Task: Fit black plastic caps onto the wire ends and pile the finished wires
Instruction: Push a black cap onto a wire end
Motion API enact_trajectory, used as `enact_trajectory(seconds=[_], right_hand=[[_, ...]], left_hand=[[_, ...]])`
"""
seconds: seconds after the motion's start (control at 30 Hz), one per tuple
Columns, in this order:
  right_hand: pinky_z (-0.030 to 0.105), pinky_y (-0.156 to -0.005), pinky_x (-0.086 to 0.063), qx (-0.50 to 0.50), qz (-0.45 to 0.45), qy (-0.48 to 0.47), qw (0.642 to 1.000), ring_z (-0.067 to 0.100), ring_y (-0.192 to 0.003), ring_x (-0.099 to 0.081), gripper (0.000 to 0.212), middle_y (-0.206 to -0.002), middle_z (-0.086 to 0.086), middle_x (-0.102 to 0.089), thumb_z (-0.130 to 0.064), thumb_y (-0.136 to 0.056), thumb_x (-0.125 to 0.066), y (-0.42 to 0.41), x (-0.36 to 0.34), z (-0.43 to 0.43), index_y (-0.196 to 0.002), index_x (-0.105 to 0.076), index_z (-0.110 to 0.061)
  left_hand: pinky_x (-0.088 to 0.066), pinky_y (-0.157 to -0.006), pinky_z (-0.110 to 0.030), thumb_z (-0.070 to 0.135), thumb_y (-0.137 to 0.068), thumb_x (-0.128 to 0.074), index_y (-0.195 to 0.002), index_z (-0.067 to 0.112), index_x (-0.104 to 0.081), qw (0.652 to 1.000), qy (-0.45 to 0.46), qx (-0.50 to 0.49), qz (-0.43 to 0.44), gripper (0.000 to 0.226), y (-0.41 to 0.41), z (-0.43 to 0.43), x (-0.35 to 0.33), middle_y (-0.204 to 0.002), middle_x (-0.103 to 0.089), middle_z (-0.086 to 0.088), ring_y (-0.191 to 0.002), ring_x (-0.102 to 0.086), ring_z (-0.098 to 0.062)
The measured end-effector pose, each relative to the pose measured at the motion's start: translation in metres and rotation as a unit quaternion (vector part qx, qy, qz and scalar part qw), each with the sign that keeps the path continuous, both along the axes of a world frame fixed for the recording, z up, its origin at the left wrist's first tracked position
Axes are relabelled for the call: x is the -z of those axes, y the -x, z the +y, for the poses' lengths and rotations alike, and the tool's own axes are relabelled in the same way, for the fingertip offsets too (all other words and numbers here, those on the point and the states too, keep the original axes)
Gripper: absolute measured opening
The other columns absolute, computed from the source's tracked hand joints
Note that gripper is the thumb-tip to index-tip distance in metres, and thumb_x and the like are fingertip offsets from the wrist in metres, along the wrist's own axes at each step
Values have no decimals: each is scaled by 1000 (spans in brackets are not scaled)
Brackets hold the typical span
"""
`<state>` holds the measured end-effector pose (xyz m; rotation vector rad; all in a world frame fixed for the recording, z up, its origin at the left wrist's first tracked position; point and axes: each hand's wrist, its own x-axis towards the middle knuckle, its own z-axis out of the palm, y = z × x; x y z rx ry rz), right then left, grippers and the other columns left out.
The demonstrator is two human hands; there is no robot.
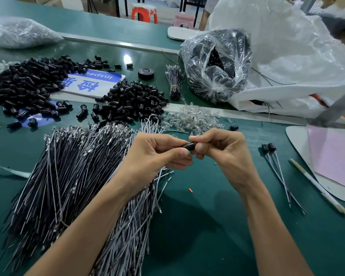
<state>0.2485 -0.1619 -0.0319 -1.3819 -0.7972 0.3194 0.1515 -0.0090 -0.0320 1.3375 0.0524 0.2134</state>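
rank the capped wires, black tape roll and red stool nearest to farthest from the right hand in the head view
1. capped wires, just right of the right hand.
2. black tape roll, farther back and to the left.
3. red stool, beyond the table, at the back.

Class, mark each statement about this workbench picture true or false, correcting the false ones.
1. The left hand and right hand pinch one black cap together. True.
2. Two capped wires lie left of the hands. False: they lie right of the right hand.
3. A tape roll lies between the blue sign and a tied wire bundle. True.
4. The big wire pile lies under the right forearm. False: under the left forearm.
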Motion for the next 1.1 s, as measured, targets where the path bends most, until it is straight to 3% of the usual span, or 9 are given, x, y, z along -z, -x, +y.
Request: enact_trajectory(seconds=[0.13, 0.23, 0.37, 0.47, 0.57, 0.67, 0.83, 1.0, 1.1], right_hand=[[20, -72, -51, -46, 18, -11, 999, 9, -77, -64, 14, -83, -4, -72, -14, -80, -70, 3, -1, 2, -92, -75, -19], [20, -73, -50, -17, -17, -10, 1000, 9, -79, -63, 12, -85, -4, -69, -8, -84, -67, 4, -1, 5, -94, -71, -13], [23, -69, -52, 40, 63, -135, 988, 13, -75, -64, 15, -93, 3, -72, -22, -90, -57, 2, -11, 2, -95, -63, -9], [22, -57, -54, 79, 140, -240, 958, 13, -61, -66, 15, -82, 6, -73, -18, -91, -52, -6, -30, -16, -96, -60, -7], [20, -51, -50, 179, 122, -225, 950, 9, -57, -62, 16, -69, 0, -68, -19, -94, -51, -21, -51, -46, -96, -63, -9], [18, -47, -43, 259, 99, -117, 954, 6, -52, -53, 21, -59, -5, -60, -24, -98, -50, -43, -72, -84, -94, -65, -9], [15, -37, -38, 261, 64, 213, 939, 7, -41, -49, 24, -55, 3, -60, -20, -94, -57, -70, -63, -121, -102, -67, 1], [18, -39, -43, 235, -10, 454, 859, 17, -41, -56, 17, -58, 13, -65, -19, -90, -68, -79, -22, -112, -97, -69, -3], [22, -61, -52, 266, -128, 553, 779, 19, -59, -68, 22, -63, 6, -69, -29, -86, -74, -79, -12, -101, -99, -72, -12]], left_hand=[[-57, -60, -23, 15, -74, -68, -84, 15, -75, 1000, 20, -10, -21, 12, -2, -5, -2, -76, -76, -8, -70, -74, -20], [-58, -58, -25, 14, -74, -67, -90, 13, -71, 999, 43, -13, -19, 16, -1, -6, -2, -78, -76, -8, -69, -74, -21], [-56, -55, -23, 15, -80, -66, -100, 9, -69, 998, 33, 44, -22, 21, 3, -1, -2, -81, -76, -9, -66, -73, -20], [-55, -54, -23, 21, -80, -68, -98, 17, -75, 994, 31, 106, -10, 20, 6, 1, -3, -80, -76, -10, -64, -73, -20], [-56, -58, -25, 22, -84, -69, -100, 20, -76, 989, 11, 150, -1, 17, 6, 1, -3, -82, -76, -11, -69, -74, -24], [-57, -62, -27, 27, -87, -65, -100, 20, -76, 992, -16, 127, 8, 19, 4, 0, -3, -85, -76, -12, -75, -74, -26], [-58, -63, -26, 25, -87, -62, -98, 15, -75, 999, -14, 52, -1, 19, 3, 3, -2, -85, -75, -15, -74, -74, -26], [-58, -60, -25, 24, -83, -63, -95, 13, -73, 997, 19, -74, -15, 19, 0, 4, -4, -81, -75, -11, -66, -71, -21], [-56, -59, -24, 23, -83, -64, -94, 14, -71, 981, 71, -177, -31, 16, 0, 10, -6, -78, -74, -6, -62, -68, -17]])
